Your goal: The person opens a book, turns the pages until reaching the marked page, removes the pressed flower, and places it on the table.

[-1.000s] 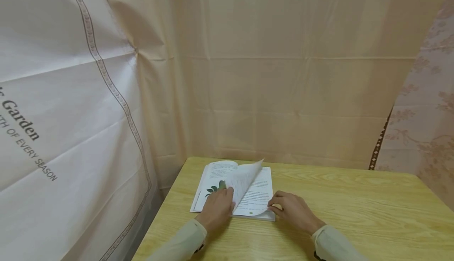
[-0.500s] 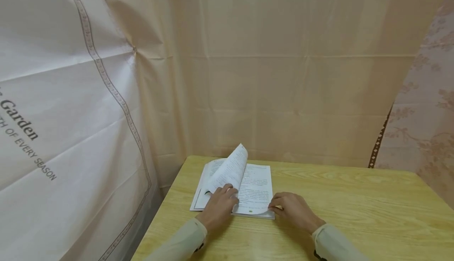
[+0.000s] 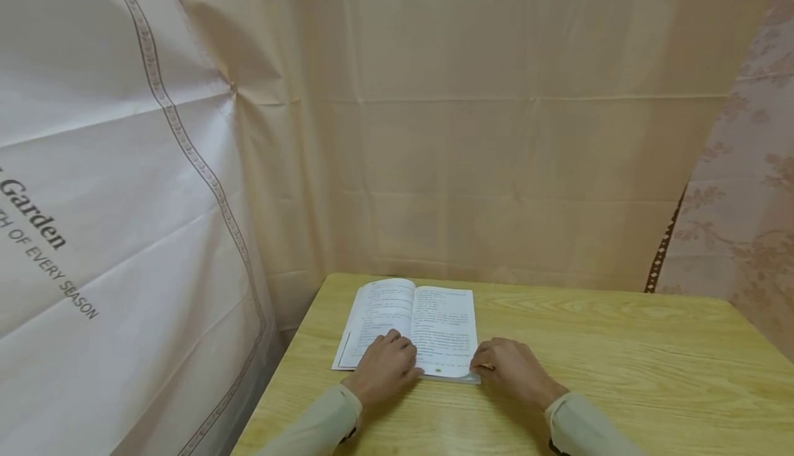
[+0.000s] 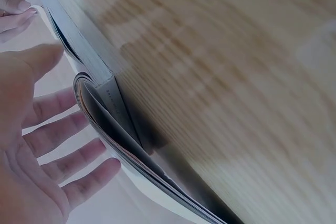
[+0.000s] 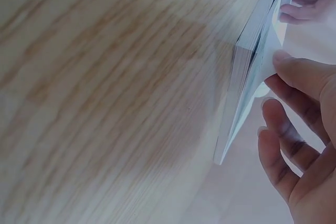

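An open book (image 3: 443, 325) with printed text on both pages lies on the table. My left hand (image 3: 386, 366) rests on the lower part of its left page, thumb near the spine. In the left wrist view that hand (image 4: 37, 129) has its fingers spread and nearly straight, laid over the curved stack of left pages. My right hand (image 3: 511, 368) is at the lower right corner of the book. The right wrist view shows its thumb and index finger pinching a page corner (image 5: 270, 59), lifted a little off the thick page block (image 5: 239, 87); the other fingers hang loosely bent.
The wooden table (image 3: 620, 359) stretches to the right of the book. Behind it hangs a beige cloth (image 3: 496, 132). A white printed cloth (image 3: 124, 235) hangs along the left, and a floral cloth (image 3: 738, 222) at the right.
A page has turned over from right to left and now lies flat under my left hand, covering the leaf picture. My right hand has stayed pinching at the right corner.
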The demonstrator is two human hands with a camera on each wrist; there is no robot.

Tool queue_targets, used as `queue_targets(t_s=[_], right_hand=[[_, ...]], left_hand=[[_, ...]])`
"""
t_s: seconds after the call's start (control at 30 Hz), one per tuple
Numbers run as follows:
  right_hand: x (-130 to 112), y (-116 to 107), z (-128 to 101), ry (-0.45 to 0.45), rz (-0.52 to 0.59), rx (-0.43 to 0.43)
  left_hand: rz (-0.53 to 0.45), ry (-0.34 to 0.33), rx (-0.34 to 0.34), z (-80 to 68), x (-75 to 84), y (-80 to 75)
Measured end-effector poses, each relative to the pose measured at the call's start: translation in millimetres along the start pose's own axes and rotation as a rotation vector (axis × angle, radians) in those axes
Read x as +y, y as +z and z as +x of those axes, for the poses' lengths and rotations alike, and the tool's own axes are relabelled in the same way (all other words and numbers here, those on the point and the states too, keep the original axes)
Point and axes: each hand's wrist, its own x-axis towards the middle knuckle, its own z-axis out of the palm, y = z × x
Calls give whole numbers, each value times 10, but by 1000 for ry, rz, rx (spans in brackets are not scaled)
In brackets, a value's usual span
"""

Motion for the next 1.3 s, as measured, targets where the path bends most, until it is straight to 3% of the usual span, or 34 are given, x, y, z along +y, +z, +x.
queue_targets(t_s=[0.27, 0.5, 0.77, 0.9, 1.13, 1.2, 1.3], right_hand=[[10, 18, -2, -1, -11, 1], [-14, -5, 10, 0, -35, 39], [-58, -46, 41, 59, 5, 74], [-70, -53, 54, 68, 17, 97], [-63, -52, 37, 179, 82, 154], [-52, -48, 32, 184, 83, 167], [-45, -33, 16, 179, 71, 136]], left_hand=[[-12, -23, -57, 30, 18, -15], [-34, -22, -41, 59, 30, -20], [-24, -21, -60, 59, 36, -15], [-15, -17, -36, 63, 39, -14], [36, -48, -74, 83, 73, 16], [28, -74, -47, 87, 80, 21], [-14, -120, 48, 84, 71, 40]])
